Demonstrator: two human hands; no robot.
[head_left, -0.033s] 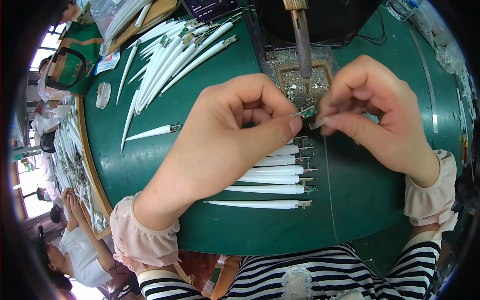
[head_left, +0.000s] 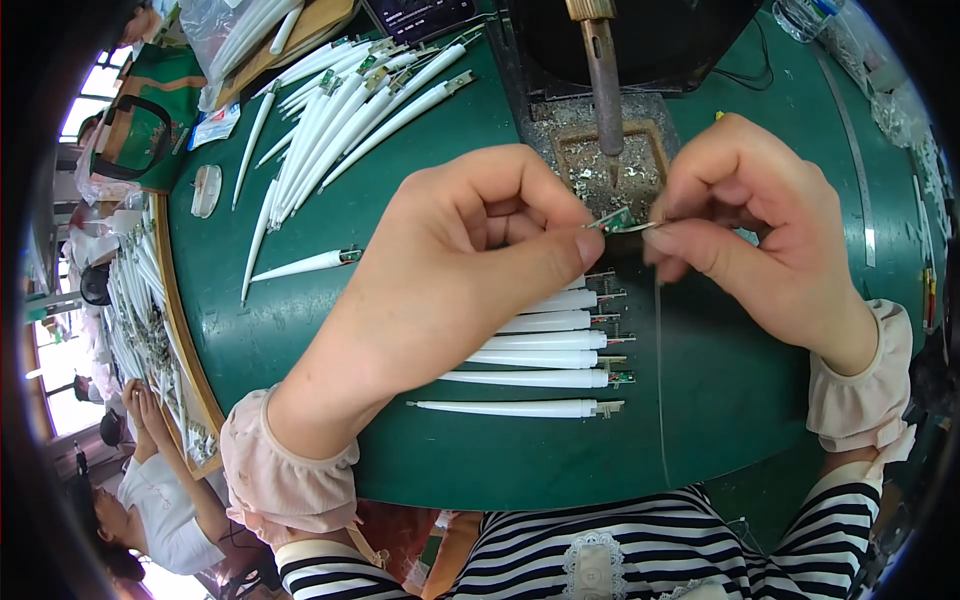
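Observation:
My left hand (head_left: pixel 450 270) pinches a small green circuit board (head_left: pixel 612 220) between thumb and forefinger; the rest of that piece is hidden under the hand. My right hand (head_left: pixel 760 230) grips a thin solder wire (head_left: pixel 660 380), its end touching the board. Both meet just below the tip of a fixed soldering iron (head_left: pixel 606 90) that points down. Under my hands lies a row of white tapered sticks (head_left: pixel 540 350) with boards at their right ends.
A heap of white sticks (head_left: pixel 340 110) lies at the back left, with one loose stick (head_left: pixel 300 265) nearer. The iron's base (head_left: pixel 570 150) is littered with solder bits. A wooden tray (head_left: pixel 175 330) borders the green mat's left side. Another person (head_left: pixel 150 500) sits at lower left.

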